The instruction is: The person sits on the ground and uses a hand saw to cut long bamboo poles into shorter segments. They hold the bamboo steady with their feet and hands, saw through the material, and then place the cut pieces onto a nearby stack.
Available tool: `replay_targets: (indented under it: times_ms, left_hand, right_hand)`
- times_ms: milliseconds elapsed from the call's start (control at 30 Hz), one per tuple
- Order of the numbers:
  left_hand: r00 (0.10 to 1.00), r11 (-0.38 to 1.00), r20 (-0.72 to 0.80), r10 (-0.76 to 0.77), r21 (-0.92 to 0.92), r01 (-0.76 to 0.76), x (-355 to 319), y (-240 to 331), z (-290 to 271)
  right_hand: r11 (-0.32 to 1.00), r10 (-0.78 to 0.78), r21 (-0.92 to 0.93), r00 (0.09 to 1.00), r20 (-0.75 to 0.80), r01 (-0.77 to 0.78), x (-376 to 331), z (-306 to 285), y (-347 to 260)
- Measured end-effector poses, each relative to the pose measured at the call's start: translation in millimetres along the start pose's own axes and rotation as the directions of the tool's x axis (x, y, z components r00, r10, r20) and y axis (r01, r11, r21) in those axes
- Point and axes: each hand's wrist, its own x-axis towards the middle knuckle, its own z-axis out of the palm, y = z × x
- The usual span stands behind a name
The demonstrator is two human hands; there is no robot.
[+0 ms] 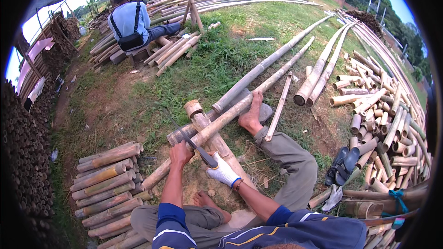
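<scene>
While your bare left hand (180, 153) clamps the long bamboo pole (240, 106), your gloved right hand (223, 170) grips a saw (194, 146) just beside it, blade laid across the pole. From both hands the pole's long axis runs up and right under your foot (250, 116), and down-left toward the stacked cut lengths (108, 184).

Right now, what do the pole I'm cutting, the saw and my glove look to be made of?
The pole looks like dry bamboo: tan, round, with ringed nodes. The saw seems to have a dark, thin metal blade; its handle material is unclear. The glove on the right hand looks like white knitted fabric with a blue cuff.
</scene>
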Motion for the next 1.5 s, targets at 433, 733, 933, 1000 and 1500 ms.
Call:
replay_targets:
  times_ms: [433,733,933,1000,1500]
  left_hand:
    - [0.997,0.998,-0.047,0.055,0.042,-0.053,14.1,-13.1,18.7]
    - [0.993,0.998,-0.093,0.067,0.023,-0.066,24.6,-26.5,35.8]
    - [0.995,0.999,-0.092,0.037,-0.003,-0.038,17.8,-22.1,33.5]
    - [0.996,0.999,-0.083,0.036,-0.018,-0.037,13.8,-18.8,30.3]
    - [0.992,0.852,-0.113,0.064,-0.511,-0.113,-19.8,-52.5,-39.6]
  right_hand:
    - [0.992,0.05,-0.117,0.998,-0.049,-0.055,-57.8,-11.1,-25.9]
    - [0.996,0.089,0.013,0.995,-0.047,-0.088,-144.3,-34.0,-33.2]
    - [0.993,0.004,-0.114,0.996,-0.092,-0.014,-135.0,-38.1,-37.3]
    - [0.997,0.056,-0.051,0.996,-0.071,-0.06,-63.6,-15.9,-26.0]
    - [0.773,-0.061,-0.598,0.962,0.265,0.213,-82.8,45.4,85.2]
